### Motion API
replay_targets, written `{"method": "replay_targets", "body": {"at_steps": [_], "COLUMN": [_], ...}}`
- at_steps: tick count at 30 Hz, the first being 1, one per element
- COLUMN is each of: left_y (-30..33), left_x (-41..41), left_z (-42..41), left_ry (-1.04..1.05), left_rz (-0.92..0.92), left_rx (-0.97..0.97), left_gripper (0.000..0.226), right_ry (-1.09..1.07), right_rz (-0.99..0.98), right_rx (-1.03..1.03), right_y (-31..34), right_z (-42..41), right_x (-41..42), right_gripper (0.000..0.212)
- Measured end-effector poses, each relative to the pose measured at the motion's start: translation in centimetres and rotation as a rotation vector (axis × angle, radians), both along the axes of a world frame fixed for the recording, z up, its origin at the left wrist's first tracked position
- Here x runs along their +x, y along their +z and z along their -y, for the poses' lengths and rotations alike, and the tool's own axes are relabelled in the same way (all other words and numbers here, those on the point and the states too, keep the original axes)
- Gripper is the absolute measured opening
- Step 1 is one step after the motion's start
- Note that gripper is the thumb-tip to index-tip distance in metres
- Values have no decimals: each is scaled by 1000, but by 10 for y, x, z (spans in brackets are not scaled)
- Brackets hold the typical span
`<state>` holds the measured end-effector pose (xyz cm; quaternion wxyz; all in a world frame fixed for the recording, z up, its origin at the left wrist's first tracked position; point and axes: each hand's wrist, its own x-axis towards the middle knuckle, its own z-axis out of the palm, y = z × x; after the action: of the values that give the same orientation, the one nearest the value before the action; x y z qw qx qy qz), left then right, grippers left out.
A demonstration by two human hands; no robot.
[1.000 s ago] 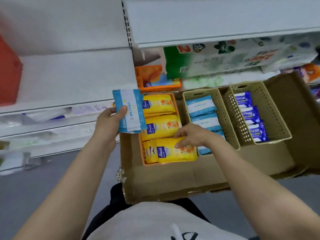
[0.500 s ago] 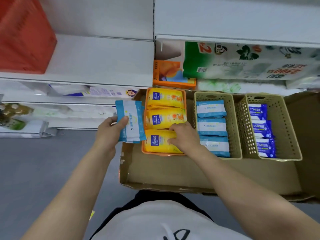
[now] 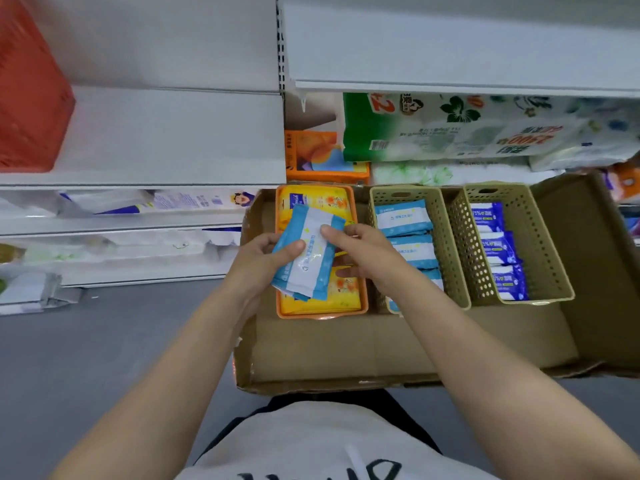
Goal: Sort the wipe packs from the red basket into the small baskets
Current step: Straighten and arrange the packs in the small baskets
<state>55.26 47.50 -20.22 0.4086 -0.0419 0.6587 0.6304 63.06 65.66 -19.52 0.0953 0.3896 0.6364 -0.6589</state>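
Both my hands hold a light blue and white wipe pack [image 3: 308, 254] above the orange basket [image 3: 362, 308] of yellow packs [image 3: 317, 202]. My left hand [image 3: 263, 261] grips its left side with the thumb on top. My right hand [image 3: 360, 254] pinches its upper right edge. A second blue pack seems to lie under the first. The middle beige basket [image 3: 445, 244] holds light blue packs [image 3: 401, 216]. The right beige basket [image 3: 540, 244] holds dark blue packs [image 3: 488, 216]. The red basket [image 3: 31, 98] sits on the upper left shelf.
All three small baskets stand in a shallow cardboard tray [image 3: 381, 344] with bare cardboard in front and to the right. White shelves [image 3: 166, 133] rise behind, with tissue packs [image 3: 450, 129] and an orange box [image 3: 322, 157]. Grey floor [image 3: 86, 358] lies to the left.
My left hand brought the blue pack rightward over the orange basket. My right hand left the yellow pack and took hold of the blue pack's upper edge.
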Motion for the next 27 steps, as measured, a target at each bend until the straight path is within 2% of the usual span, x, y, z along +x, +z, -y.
{"method": "replay_targets", "body": {"at_steps": [2, 5, 10, 14, 17, 20, 25, 27], "left_y": [2, 3, 2, 4, 2, -1, -7, -10], "left_x": [3, 9, 19, 32, 43, 53, 75, 81], "left_z": [-16, -36, -77, -119, -150, -178, -197, -192], "left_ry": [-31, -42, -62, 23, 83, 160, 322, 413], "left_rz": [0, 39, 64, 3, -14, -12, -6, -14], "left_rx": [7, 42, 28, -69, -78, -72, -73, -99], "left_gripper": [68, 60, 46, 44, 44, 43, 23, 25], "right_ry": [13, -118, -172, 63, 187, 349, 345, 332], "right_rz": [-49, -119, -75, 30, 11, -13, -83, -105], "right_rx": [-36, -3, 47, 206, 33, -9, -1, 36], "right_y": [5, 0, -13, -9, -6, -8, -16, -20], "right_z": [-4, -14, -60, -117, -162, -194, -228, -241], "right_x": [4, 14, 31, 41, 49, 55, 59, 59], "right_gripper": [48, 46, 46, 53, 60, 49, 51, 43]}}
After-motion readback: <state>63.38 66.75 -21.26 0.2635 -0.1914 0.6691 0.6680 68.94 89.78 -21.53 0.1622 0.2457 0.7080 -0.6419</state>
